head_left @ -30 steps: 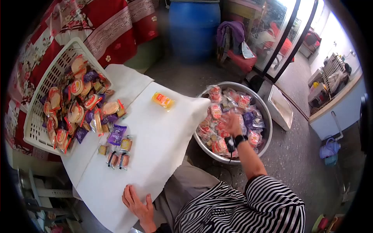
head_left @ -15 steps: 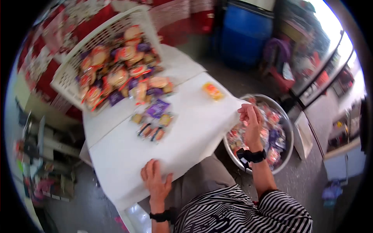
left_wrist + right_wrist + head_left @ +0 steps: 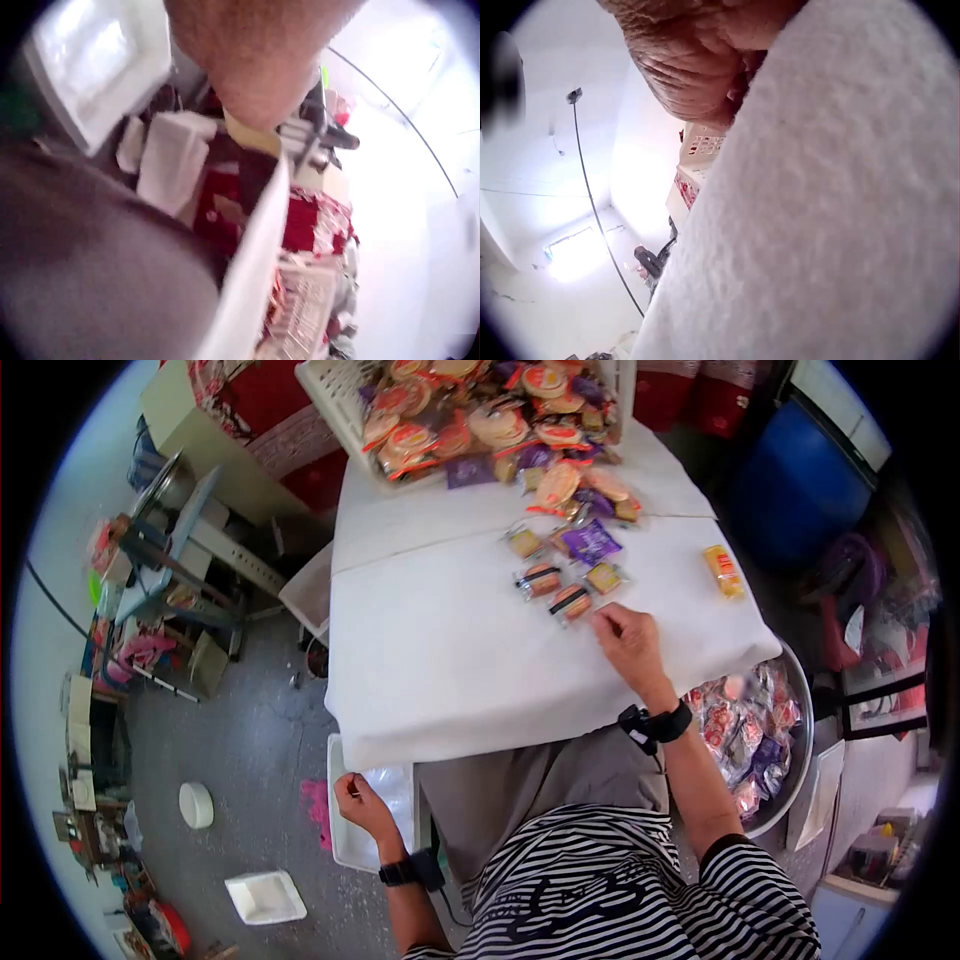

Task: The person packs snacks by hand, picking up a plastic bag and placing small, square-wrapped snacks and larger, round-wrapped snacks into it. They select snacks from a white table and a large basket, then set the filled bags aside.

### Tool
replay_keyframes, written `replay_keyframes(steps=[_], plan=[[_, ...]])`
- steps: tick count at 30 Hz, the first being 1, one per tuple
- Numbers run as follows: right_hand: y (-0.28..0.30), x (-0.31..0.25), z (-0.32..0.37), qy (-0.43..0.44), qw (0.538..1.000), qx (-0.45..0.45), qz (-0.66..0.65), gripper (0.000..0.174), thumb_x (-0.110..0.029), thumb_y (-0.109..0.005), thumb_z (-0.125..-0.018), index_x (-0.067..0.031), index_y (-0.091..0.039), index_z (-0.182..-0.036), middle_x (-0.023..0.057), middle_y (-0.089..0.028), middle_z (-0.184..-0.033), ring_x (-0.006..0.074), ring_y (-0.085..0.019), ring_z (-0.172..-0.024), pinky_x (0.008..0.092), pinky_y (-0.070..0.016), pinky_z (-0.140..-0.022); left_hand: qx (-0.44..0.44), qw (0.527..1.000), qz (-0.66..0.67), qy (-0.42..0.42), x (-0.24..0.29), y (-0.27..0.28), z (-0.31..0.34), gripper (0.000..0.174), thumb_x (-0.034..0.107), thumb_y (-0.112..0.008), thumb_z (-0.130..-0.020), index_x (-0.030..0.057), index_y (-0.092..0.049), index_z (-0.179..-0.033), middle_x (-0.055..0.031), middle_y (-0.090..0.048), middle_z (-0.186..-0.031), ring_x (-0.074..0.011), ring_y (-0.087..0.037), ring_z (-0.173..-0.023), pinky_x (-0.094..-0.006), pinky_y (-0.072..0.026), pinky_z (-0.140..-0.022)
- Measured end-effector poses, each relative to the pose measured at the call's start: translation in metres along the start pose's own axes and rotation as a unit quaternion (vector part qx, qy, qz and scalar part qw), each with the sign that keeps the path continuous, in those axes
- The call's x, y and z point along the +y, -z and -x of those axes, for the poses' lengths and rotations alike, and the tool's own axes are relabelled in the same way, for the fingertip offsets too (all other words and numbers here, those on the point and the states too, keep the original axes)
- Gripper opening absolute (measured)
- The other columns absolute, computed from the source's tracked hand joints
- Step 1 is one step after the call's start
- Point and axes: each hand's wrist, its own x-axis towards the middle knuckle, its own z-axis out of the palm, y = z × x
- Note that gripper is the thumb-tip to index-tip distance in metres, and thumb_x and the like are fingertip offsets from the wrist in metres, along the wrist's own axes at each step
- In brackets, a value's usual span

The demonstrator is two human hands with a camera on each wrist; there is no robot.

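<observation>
- Pack [image 3: 571, 603] set well in from worktop's [image 3: 430, 630] near edge, just beside R hand [image 3: 632, 650].
- Prob. light, slick, crushable; best pinched gently by ends.
- L hand [image 3: 370, 808] seen over tub [image 3: 337, 830], off near-L corner.
- Both hands' fingers bent; grip can't be told.

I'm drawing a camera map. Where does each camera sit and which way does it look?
Head: on the person's head, looking down at the white tablecloth and wrapped snacks; left hand, right hand, forearms, striped shirt and trousers show.
Left wrist: on that wrist, looking past part of the left hand to the white plastic basket; trousers show.
Right wrist: on that wrist, looking along the tablecloth towards a bright window; right hand partly shows.
Both wrist views share the basket.
</observation>
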Motion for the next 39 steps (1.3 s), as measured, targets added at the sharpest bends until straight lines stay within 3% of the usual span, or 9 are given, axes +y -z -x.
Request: replay_keyframes(steps=[5, 10, 16, 23, 25, 27, 32, 38, 39], plan=[[0.002, -0.008, 0.001, -0.008, 0.999, 0.009, 0.039, 0.013, -0.013, -0.066, -0.084, -0.0025, -0.062, -0.079, 0.0121, -0.056, -0.059, 0.0195, -0.052, -0.048, 0.0311, -0.0416, -0.048, -0.088, 0.967, -0.22, 0.094, -0.176, 0.001, 0.017, 0.026, 0.018, -0.069, -0.079, -0.002, -0.063, -0.094, -0.0157, -0.064, -0.081, -0.0313, -0.061, -0.077, -0.0425, -0.0481, -0.072], [0.0, -0.008, 0.001, -0.002, 0.999, 0.014, 0.048, 0.012, -0.012, -0.065, -0.084, -0.0012, -0.062, -0.078, 0.01, -0.056, -0.057, 0.0157, -0.052, -0.048, 0.0295, -0.0418, -0.049, -0.158, 0.919, -0.33, 0.148, -0.186, -0.032, 0.021, 0.059, 0.042, -0.077, -0.069, -0.0063, -0.062, -0.098, -0.0267, -0.061, -0.094, -0.0432, -0.058, -0.085, -0.0503, -0.046, -0.078], [-0.001, -0.012, 0.0, -0.026, 0.998, 0.011, 0.047, 0.013, -0.011, -0.065, -0.083, -0.0002, -0.061, -0.077, 0.0092, -0.056, -0.056, 0.0132, -0.051, -0.048, 0.0282, -0.0417, -0.049, -0.145, 0.976, -0.153, -0.054, -0.149, -0.079, -0.007, 0.058, 0.041, -0.073, -0.072, -0.0027, -0.063, -0.108, -0.0207, -0.064, -0.104, -0.0445, -0.058, -0.09, -0.047, -0.0473, -0.083], [0.0, -0.013, 0.001, -0.016, 0.998, 0.019, 0.051, 0.013, -0.011, -0.064, -0.083, 0.0001, -0.061, -0.077, 0.0084, -0.055, -0.056, 0.0106, -0.049, -0.048, 0.0272, -0.0404, -0.049, -0.038, 0.95, 0.235, 0.203, -0.142, -0.1, -0.023, 0.028, 0.017, -0.063, -0.084, -0.0023, -0.065, -0.103, -0.0094, -0.068, -0.101, -0.0207, -0.063, -0.088, -0.0331, -0.0501, -0.074], [-0.001, -0.012, 0.002, -0.018, 0.999, 0.02, 0.036, 0.013, -0.011, -0.064, -0.083, 0.0001, -0.061, -0.077, 0.0084, -0.055, -0.056, 0.0108, -0.049, -0.048, 0.0271, -0.0403, -0.049, -0.041, 0.943, 0.275, 0.185, -0.131, -0.08, -0.031, 0.021, 0.011, -0.061, -0.084, -0.0027, -0.067, -0.098, -0.0074, -0.068, -0.094, -0.0163, -0.062, -0.08, -0.0306, -0.0492, -0.069], [0.0, -0.014, 0.002, -0.022, 0.999, 0.021, 0.024, 0.013, -0.01, -0.064, -0.084, 0.0003, -0.061, -0.078, 0.0076, -0.053, -0.055, 0.0103, -0.047, -0.049, 0.0268, -0.0397, -0.049, -0.1, 0.98, 0.015, 0.171, -0.122, -0.048, -0.037, 0.015, 0.008, -0.058, -0.084, -0.0035, -0.068, -0.088, -0.0038, -0.063, -0.079, -0.0121, -0.054, -0.066, -0.0286, -0.0433, -0.06], [0.003, -0.015, 0.002, -0.019, 1.0, 0.013, -0.016, 0.013, -0.01, -0.063, -0.085, 0.0008, -0.061, -0.079, 0.0053, -0.05, -0.054, 0.0085, -0.044, -0.049, 0.0259, -0.0382, -0.049, -0.029, 0.979, 0.145, 0.137, 0.015, 0.037, -0.031, 0.016, 0.006, -0.056, -0.084, -0.0036, -0.068, -0.086, -0.0032, -0.062, -0.075, -0.0099, -0.051, -0.066, -0.0271, -0.0405, -0.055], [0.002, -0.011, 0.006, -0.044, 0.994, -0.005, -0.099, 0.013, -0.009, -0.062, -0.087, 0.0019, -0.06, -0.08, 0.0, -0.047, -0.056, 0.0048, -0.04, -0.054, 0.0246, -0.0347, -0.048, -0.14, 0.904, 0.392, 0.101, 0.163, 0.07, -0.037, 0.021, 0.007, -0.052, -0.085, -0.0034, -0.069, -0.093, -0.0264, -0.063, -0.11, -0.0306, -0.063, -0.104, -0.0376, -0.0569, -0.077], [0.002, -0.014, 0.008, -0.044, 0.991, -0.007, -0.13, 0.013, -0.009, -0.061, -0.088, 0.002, -0.061, -0.081, -0.001, -0.047, -0.057, 0.0039, -0.039, -0.055, 0.0243, -0.034, -0.048, -0.251, 0.822, 0.501, 0.104, 0.164, 0.066, -0.042, 0.019, 0.009, -0.053, -0.087, -0.0001, -0.068, -0.094, -0.0311, -0.05, -0.124, -0.0362, -0.054, -0.115, -0.0462, -0.0562, -0.078]])
